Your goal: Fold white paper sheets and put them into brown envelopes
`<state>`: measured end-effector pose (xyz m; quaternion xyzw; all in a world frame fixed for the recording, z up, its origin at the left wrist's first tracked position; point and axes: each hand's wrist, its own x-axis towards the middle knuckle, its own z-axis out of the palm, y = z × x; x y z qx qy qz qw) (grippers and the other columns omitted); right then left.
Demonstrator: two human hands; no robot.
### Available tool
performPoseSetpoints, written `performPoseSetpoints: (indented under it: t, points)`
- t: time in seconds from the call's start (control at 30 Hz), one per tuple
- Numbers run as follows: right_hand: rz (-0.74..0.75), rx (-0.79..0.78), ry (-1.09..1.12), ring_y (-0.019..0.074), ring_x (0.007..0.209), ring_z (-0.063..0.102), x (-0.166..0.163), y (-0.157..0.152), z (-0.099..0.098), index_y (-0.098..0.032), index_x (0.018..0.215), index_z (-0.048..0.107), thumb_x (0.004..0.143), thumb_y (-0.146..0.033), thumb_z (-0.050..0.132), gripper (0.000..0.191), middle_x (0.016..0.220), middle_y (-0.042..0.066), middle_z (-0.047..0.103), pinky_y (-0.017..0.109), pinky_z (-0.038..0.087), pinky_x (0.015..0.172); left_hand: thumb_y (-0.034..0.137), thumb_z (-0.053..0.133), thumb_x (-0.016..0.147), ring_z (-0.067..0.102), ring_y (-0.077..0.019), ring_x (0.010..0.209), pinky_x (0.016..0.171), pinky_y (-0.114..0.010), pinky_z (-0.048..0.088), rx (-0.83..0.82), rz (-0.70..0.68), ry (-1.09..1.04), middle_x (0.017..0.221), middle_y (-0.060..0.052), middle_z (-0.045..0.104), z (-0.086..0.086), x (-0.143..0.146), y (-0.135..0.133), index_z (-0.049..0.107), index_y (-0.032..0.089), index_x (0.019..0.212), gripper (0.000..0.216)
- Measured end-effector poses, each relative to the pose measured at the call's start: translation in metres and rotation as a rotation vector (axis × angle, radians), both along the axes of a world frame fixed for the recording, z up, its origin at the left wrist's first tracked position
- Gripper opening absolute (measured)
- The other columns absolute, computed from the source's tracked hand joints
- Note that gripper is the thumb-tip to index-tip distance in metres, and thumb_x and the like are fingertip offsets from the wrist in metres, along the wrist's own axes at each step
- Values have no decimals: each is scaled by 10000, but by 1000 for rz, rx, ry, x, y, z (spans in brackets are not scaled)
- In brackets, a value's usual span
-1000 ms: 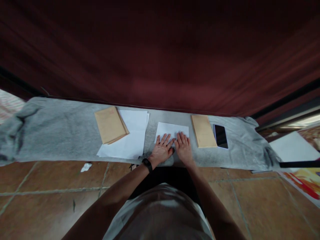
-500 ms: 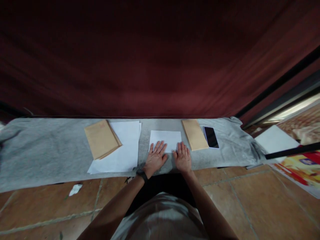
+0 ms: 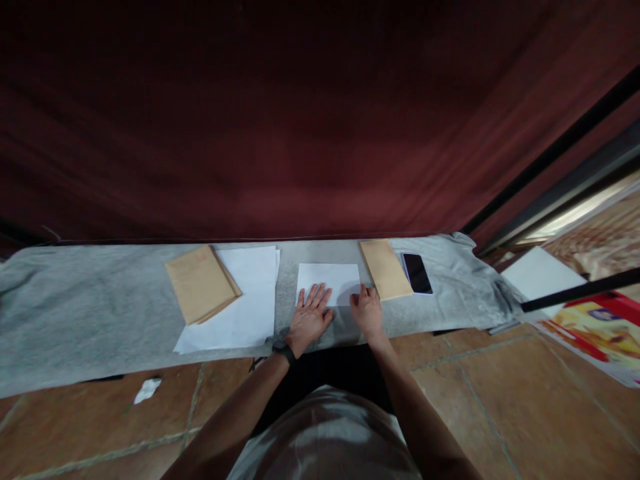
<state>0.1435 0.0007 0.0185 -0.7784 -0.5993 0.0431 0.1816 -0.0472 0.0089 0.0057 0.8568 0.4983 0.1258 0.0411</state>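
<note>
A white sheet of paper [image 3: 333, 273], small and possibly folded, lies flat on the grey cloth in front of me. My left hand [image 3: 309, 319] rests palm down on its lower left part, fingers spread. At the lower right corner of the sheet is my right hand [image 3: 367, 312], its fingers curled in and the thumb beside them, closed at the paper's edge. The fingertips are partly hidden from above. Just right of that hand lies a stack of brown envelopes [image 3: 386, 270].
A phone [image 3: 418, 273] lies right of the envelopes. On the left, more brown envelopes [image 3: 203, 283] overlap larger white sheets [image 3: 255, 300]. Grey cloth [image 3: 100, 300] covers the narrow table. A dark red curtain [image 3: 300, 167] hangs behind. A red and yellow box [image 3: 600, 333] stands at right.
My right hand's fingers, flat and stretched out before, have curled in at the paper's corner. The left hand stays spread on the sheet. The view has shifted slightly.
</note>
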Motion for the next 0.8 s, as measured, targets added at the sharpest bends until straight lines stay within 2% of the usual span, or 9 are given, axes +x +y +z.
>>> performPoseSetpoints:
  t: [0.27, 0.5, 0.63, 0.8]
  points:
    - [-94, -62, 177, 284, 1049, 650, 9, 8, 1, -131, 1139, 604, 879, -314, 669, 324, 1088, 166, 673, 327, 476, 861, 393, 431, 990, 265, -286, 1525, 1252, -542, 150, 17, 9, 32, 1622, -82, 357, -3, 4, -2, 416, 204, 1535, 577]
    - [-83, -54, 292, 252, 933, 676, 18, 11, -4, -179, 917, 651, 875, -333, 625, 162, 966, 126, 707, 307, 477, 790, 354, 406, 992, 278, -288, 1519, 1243, -511, 194, 4, 23, 60, 1609, -141, 364, -3, 10, -5, 413, 108, 1525, 587]
    - [-77, -22, 373, 228, 843, 667, 22, 8, -6, -209, 842, 636, 864, -369, 585, 169, 852, 76, 712, 292, 475, 724, 351, 400, 987, 281, -287, 1518, 1242, -501, 200, -16, 31, 44, 1606, -166, 356, -4, 10, -6, 403, 67, 1520, 604]
    - [-76, 38, 505, 213, 705, 629, 26, 8, -3, -218, 740, 590, 826, -468, 571, 265, 687, 42, 664, 289, 455, 632, 351, 398, 978, 267, -299, 1522, 1237, -504, 208, -33, 76, 2, 1600, -211, 342, -6, 10, -8, 369, 27, 1525, 637]
